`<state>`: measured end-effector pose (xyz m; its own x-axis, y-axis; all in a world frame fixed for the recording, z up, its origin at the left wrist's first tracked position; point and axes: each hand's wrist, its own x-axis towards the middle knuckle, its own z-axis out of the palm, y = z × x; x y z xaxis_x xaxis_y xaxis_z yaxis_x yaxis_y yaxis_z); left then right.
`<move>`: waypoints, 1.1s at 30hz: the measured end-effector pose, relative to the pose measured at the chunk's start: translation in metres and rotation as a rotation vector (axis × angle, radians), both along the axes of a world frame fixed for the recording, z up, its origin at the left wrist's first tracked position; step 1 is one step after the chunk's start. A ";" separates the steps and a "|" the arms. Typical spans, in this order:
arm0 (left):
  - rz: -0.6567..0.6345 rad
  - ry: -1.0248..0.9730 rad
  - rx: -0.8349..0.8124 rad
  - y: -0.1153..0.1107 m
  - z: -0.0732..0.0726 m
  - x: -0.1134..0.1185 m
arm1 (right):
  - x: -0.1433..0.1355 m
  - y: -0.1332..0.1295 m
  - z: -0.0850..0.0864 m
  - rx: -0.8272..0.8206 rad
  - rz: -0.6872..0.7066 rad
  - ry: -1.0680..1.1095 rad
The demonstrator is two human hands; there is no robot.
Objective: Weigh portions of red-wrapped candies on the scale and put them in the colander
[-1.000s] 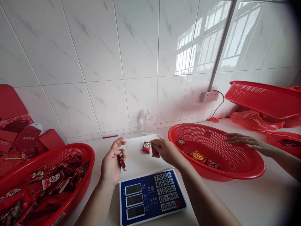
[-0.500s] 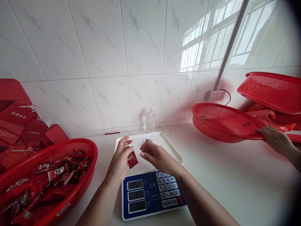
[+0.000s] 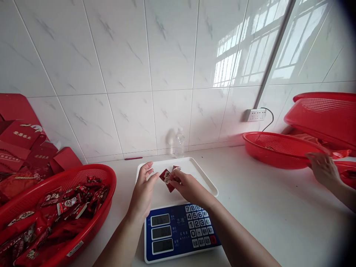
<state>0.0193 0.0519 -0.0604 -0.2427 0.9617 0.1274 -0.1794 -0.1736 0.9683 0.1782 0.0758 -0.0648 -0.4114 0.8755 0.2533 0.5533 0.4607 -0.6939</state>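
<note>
A small red packet is pinched in my right hand, over the white pan of a weighing scale. Another red packet lies on the pan just behind that hand. My left hand is at the pan's left side, fingers apart, with nothing in it and its thumb tip close to the held packet. Below the hands is the scale's blue panel with three displays and number keys.
A red basket of red packets stands at the left, red boxes behind it. A clear bottle stands by the wall. At the right, another person's hand is at a red basket; more baskets stand beyond.
The red packet has passed from my left hand to my right hand, and my left fingers have opened. The other person's basket has moved right.
</note>
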 end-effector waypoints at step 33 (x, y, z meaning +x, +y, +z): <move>-0.209 0.666 0.292 -0.008 -0.011 0.011 | 0.014 0.026 -0.024 0.188 -0.090 -0.235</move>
